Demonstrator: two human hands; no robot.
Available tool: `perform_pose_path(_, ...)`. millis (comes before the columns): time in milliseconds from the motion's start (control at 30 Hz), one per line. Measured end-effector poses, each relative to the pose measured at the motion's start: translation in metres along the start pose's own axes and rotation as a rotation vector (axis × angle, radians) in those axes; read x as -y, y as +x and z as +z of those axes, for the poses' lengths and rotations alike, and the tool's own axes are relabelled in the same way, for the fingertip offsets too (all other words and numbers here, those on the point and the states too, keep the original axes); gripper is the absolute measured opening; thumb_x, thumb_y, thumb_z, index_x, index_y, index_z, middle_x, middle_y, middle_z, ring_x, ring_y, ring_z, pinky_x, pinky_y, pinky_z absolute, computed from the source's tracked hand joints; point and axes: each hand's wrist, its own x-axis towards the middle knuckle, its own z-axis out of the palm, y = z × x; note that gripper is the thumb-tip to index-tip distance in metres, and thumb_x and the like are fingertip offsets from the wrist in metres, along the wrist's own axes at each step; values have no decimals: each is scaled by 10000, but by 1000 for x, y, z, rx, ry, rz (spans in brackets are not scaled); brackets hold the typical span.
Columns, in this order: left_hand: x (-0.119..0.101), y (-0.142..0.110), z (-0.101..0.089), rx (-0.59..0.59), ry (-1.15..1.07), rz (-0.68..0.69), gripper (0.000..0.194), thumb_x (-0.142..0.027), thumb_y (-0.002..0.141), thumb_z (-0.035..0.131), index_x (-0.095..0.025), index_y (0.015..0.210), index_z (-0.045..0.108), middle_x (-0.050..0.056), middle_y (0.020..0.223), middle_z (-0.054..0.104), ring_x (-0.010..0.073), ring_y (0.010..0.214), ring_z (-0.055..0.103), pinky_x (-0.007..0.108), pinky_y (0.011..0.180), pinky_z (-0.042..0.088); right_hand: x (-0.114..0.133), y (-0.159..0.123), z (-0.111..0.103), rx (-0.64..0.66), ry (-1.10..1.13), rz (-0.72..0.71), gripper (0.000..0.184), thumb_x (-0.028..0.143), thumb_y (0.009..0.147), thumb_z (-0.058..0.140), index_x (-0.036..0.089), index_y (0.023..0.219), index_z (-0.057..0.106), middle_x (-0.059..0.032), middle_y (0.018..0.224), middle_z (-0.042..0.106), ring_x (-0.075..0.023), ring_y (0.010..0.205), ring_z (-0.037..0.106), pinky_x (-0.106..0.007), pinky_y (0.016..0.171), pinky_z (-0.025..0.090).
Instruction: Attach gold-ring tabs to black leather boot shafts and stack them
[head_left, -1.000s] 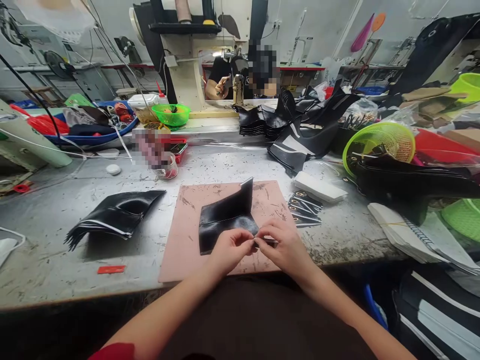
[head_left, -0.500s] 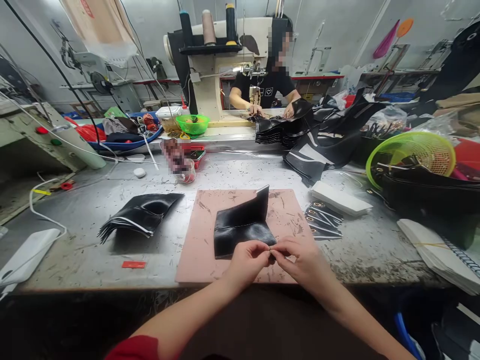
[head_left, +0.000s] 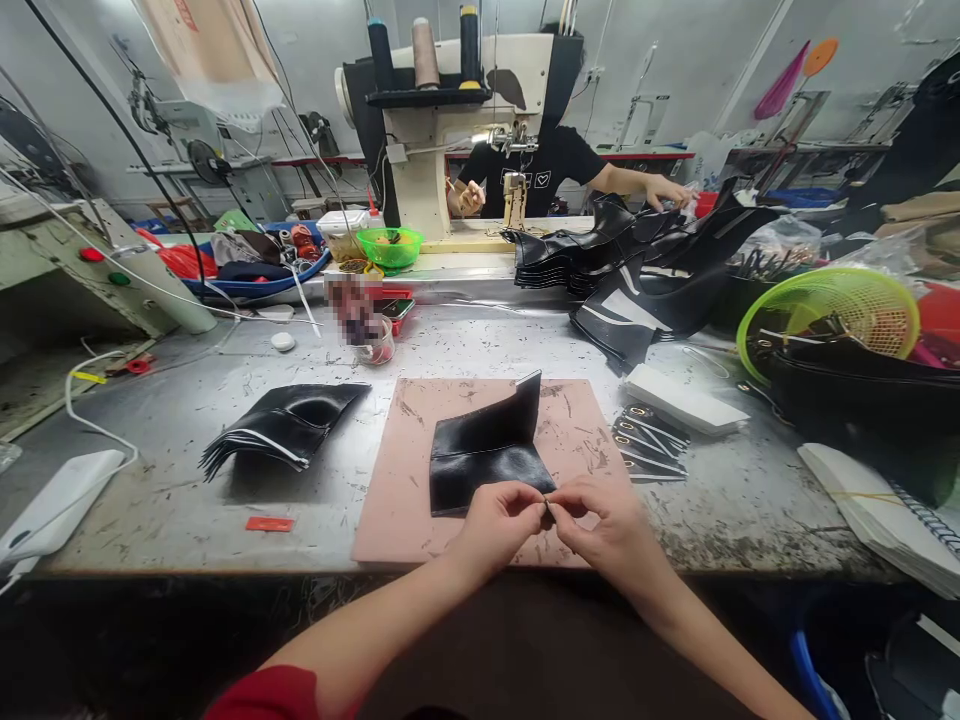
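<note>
A black leather piece [head_left: 486, 452] lies on the pink board [head_left: 390, 500], its far right part standing up. At its near right corner, my left hand [head_left: 504, 520] and my right hand [head_left: 597, 515] meet fingertip to fingertip. Both are closed in a pinch on something small and dark, mostly hidden by the fingers; I cannot make out what it is. To the right of the board lie several black strips with brass eyelets [head_left: 651, 440]. A stack of black leather pieces [head_left: 281, 425] rests to the left.
A red tag [head_left: 269, 524] lies left of the board. White strips [head_left: 684, 400] are stacked at the right, near a yellow-green basket [head_left: 750, 325]. Behind stands a sewing machine [head_left: 420, 150], with a co-worker [head_left: 555, 165] beyond it and more black leather pieces [head_left: 562, 265] beside it.
The co-worker's one arm has reached out to the right over the leather pieces, and the other hand has lifted from the work. My hands stay pinched together, almost unmoved.
</note>
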Motion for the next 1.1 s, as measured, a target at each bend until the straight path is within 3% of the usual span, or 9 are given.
perform_pose_path(267, 1, 3, 1, 42, -98, -20, 145, -271, 600, 653, -136, 598, 600, 9, 563, 599, 123, 567, 571, 241, 564, 459, -3, -2, 2, -103, 28, 67, 128, 191, 751, 499, 207, 655, 583, -15, 621, 588, -138, 571, 538, -252, 536, 435)
perform_pose_path(400, 5, 11, -3, 2, -298, -231, 209, -270, 548, 671, -138, 619, 525, -5, 564, 589, 131, 568, 615, 216, 533, 454, -10, -8, -6, -189, 478, 321, 131, 267, 765, 467, 216, 645, 477, -32, 744, 617, -156, 640, 567, -276, 565, 469)
perform_pose_path(500, 8, 17, -12, -48, -364, -300, 176, -235, 568, 599, -162, 640, 457, -29, 550, 575, 112, 543, 613, 189, 511, 441, -22, -24, -29, -198, 818, 429, 191, 341, 768, 441, 226, 624, 387, 23, 513, 509, -138, 478, 503, -294, 521, 471)
perform_pose_path(600, 8, 21, -19, -75, -305, -246, 120, -210, 603, 510, -177, 643, 401, -44, 579, 570, 89, 528, 597, 187, 519, 448, -35, -45, -58, 62, 703, 517, 267, 410, 778, 466, 212, 600, 483, 36, 410, 413, -115, 377, 412, -242, 394, 398)
perform_pose_path(700, 5, 21, -16, 30, -65, -140, 60, -186, 616, 460, -178, 624, 402, -35, 592, 561, 89, 518, 575, 198, 508, 447, -39, -56, -71, 388, 364, 459, 249, 402, 770, 533, 194, 714, 658, -61, 670, 633, -167, 605, 577, -261, 508, 469)
perform_pose_path(800, 0, 19, -4, 196, 88, -92, 53, -147, 571, 515, -168, 579, 467, -40, 505, 514, 107, 485, 534, 211, 476, 416, -32, -47, -54, 401, 197, 363, 284, 318, 696, 623, 216, 959, 652, -56, 860, 660, -157, 645, 587, -257, 548, 483)
perform_pose_path(900, -2, 18, 4, 195, 267, 87, 26, -163, 603, 566, -163, 602, 541, -27, 561, 523, 119, 573, 515, 232, 555, 412, -21, -29, -22, 311, 214, 355, 165, 300, 688, 610, 182, 801, 638, -20, 693, 635, -122, 523, 527, -234, 476, 440)
perform_pose_path(1000, 0, 20, -1, 153, 385, 195, 116, -273, 689, 575, -169, 740, 575, 5, 740, 570, 128, 674, 519, 245, 631, 424, -17, -15, 5, 140, 444, 537, 242, 406, 705, 598, 168, 734, 565, 5, 550, 569, -132, 506, 529, -242, 475, 434)
perform_pose_path(1100, 4, 27, -11, 233, 328, 80, 143, -284, 687, 579, -164, 763, 559, 6, 737, 573, 128, 670, 528, 242, 623, 432, -23, -7, 20, 6, 751, 723, 356, 484, 650, 643, 172, 758, 508, 49, 497, 507, -89, 418, 462, -209, 413, 385)
